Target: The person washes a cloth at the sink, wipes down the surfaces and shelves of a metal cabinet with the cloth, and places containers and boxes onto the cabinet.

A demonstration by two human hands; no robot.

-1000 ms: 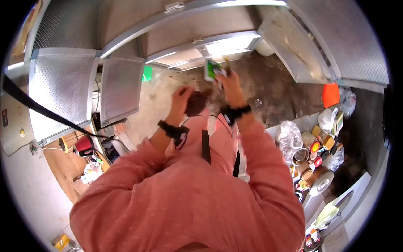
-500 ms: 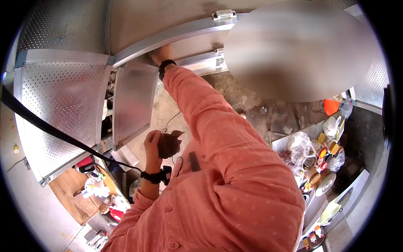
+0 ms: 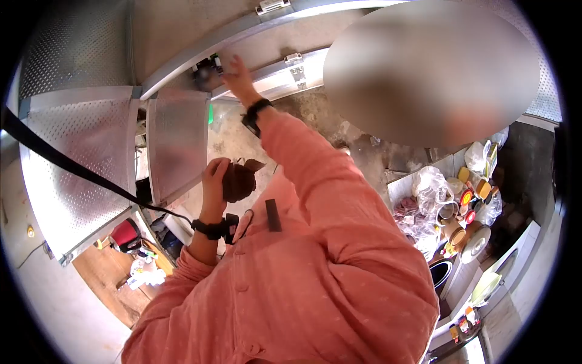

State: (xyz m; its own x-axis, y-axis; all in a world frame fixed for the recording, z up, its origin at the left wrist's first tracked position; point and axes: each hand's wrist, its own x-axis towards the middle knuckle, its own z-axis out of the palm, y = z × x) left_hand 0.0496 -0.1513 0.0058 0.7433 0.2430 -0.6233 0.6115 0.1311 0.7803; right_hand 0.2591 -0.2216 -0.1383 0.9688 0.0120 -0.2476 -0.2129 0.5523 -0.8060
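My left hand (image 3: 214,179) is closed around a dark brown bundle that looks like crumpled cloth (image 3: 239,182), held in front of my body. Stretched out far ahead, my right hand (image 3: 241,84) has its fingers apart and nothing visible in them. It is beside the upper frame of a metal cabinet, near a gap where small dark items (image 3: 208,71) show. Below that gap, a metal cabinet door (image 3: 177,142) stands swung out.
A perforated metal panel (image 3: 82,158) is at the left. A wooden shelf (image 3: 106,276) with packets lies lower left. Jars and plastic bags (image 3: 430,188) crowd a counter at the right. A black strap (image 3: 79,167) crosses the left side. A blurred oval covers the upper right.
My right hand has drawn back from the cabinet gap, and its fingers are now spread in view. Dark items in the gap now show. My left hand still holds the brown cloth.
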